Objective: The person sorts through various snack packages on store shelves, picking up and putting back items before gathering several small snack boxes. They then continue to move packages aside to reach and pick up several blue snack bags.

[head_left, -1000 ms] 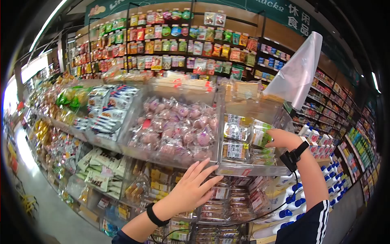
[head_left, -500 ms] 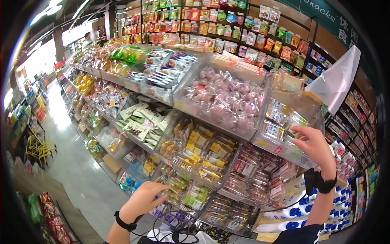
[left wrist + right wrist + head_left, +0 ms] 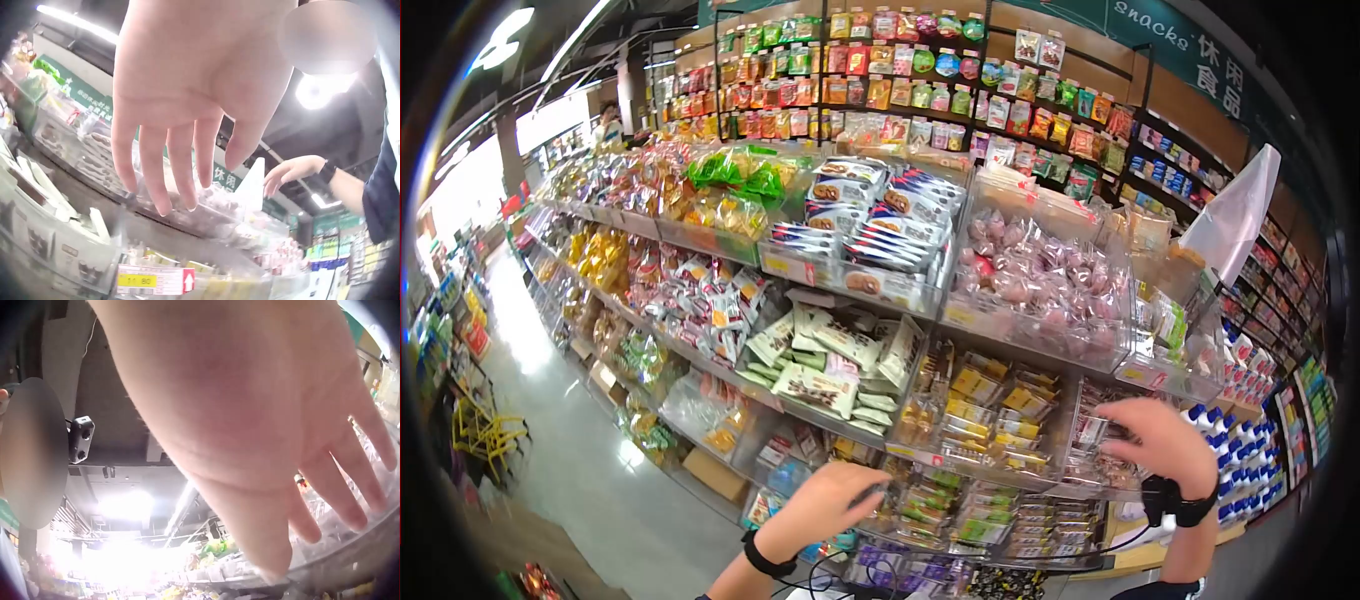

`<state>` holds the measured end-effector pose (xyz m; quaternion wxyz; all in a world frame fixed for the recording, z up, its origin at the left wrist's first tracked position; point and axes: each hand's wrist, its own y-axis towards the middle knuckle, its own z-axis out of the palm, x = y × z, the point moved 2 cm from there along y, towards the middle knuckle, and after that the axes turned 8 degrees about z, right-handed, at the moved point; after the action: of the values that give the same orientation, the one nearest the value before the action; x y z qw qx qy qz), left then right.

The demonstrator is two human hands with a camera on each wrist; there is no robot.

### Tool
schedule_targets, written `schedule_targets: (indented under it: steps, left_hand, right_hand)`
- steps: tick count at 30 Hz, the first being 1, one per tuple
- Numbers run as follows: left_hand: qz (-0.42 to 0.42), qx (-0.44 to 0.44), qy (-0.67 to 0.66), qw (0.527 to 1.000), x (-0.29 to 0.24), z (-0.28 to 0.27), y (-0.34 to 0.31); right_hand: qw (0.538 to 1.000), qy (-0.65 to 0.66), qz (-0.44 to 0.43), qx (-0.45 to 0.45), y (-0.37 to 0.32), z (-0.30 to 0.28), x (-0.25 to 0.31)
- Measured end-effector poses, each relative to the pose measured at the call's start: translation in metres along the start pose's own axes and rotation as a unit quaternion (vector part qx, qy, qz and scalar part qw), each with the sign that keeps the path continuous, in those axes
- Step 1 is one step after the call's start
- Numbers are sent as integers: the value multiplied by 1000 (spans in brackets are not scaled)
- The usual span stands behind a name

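In the head view my left hand [image 3: 825, 508] hovers in front of the lower shelf, nearest to green-labelled packets [image 3: 945, 505]. Its fingers hang relaxed and hold nothing; the left wrist view shows them pointing down, slightly spread. My right hand [image 3: 1168, 445] is in front of the dark red-brown packets [image 3: 1090, 425] in the middle-row bin at the right, overlapping them in this view. Nothing shows between its fingers, which look loosely extended in the right wrist view. Above it a clear bin holds small packets [image 3: 1170, 325]; left of that lie pinkish wrapped round snacks [image 3: 1040, 265].
Clear bins carry blue-and-white packets [image 3: 900, 225], white-and-green packets [image 3: 830, 365] and yellow packets [image 3: 990, 400]. White bottles with blue caps [image 3: 1235, 455] stand at the right, below a plastic bag roll [image 3: 1235, 215]. Cables [image 3: 1040, 555] run between my wrists. An aisle floor [image 3: 590, 440] lies left.
My right hand has left the packets in the upper right bin and moved down. My left hand has dropped from the upper bin's front edge to lower shelves. The head view has turned left.
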<state>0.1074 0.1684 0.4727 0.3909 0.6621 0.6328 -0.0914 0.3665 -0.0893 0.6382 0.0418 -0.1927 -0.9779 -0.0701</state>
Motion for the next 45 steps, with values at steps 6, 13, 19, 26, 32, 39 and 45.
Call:
schedule_targets:
  steps: [6,13,19,26,32,39,45]
  left_hand:
    - [98,53,-65,992,15,-41,19]
    - [153,50,-106,981,12,-57,54]
    - [151,31,-78,985,12,-51,72]
    - [128,-2,-70,989,10,-66,100]
    - [161,-95,-74,980,16,-86,187]
    - [242,-171,156,942,48,-46,244]
    - [274,-167,139,937,66,-41,250]
  right_hand:
    - [987,91,65,115,22,57,34]
    - [990,95,81,66,19,75,59]
    - [995,71,73,-4,13,62,40]
    - [985,114,89,-95,58,21,15]
    - [962,200,60,-175,165,-46,0]
    - [989,122,48,-72,314,-35,-50]
    - [998,-33,21,-55,392,18,-93]
